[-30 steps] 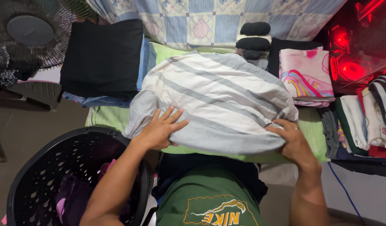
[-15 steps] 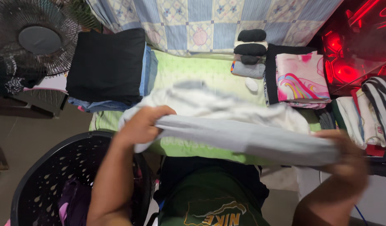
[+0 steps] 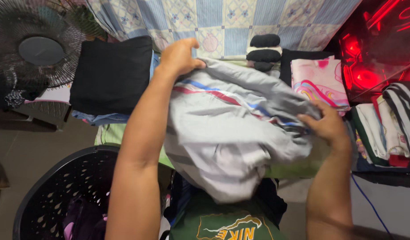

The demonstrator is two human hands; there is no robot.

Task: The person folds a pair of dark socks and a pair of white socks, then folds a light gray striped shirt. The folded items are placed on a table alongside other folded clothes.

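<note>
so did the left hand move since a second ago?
Yes. The left hand has gone up and away from the body, from near the laundry basket rim to beside the black folded stack, gripping the grey garment.

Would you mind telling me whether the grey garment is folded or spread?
Spread, loosely: the grey garment drapes rumpled between the left hand and right hand.

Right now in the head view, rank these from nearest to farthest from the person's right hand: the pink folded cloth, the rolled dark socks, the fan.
From the right hand:
1. Pink folded cloth, just above the hand.
2. Rolled dark socks, farther up and leftward.
3. Fan, at the far left edge.
</note>
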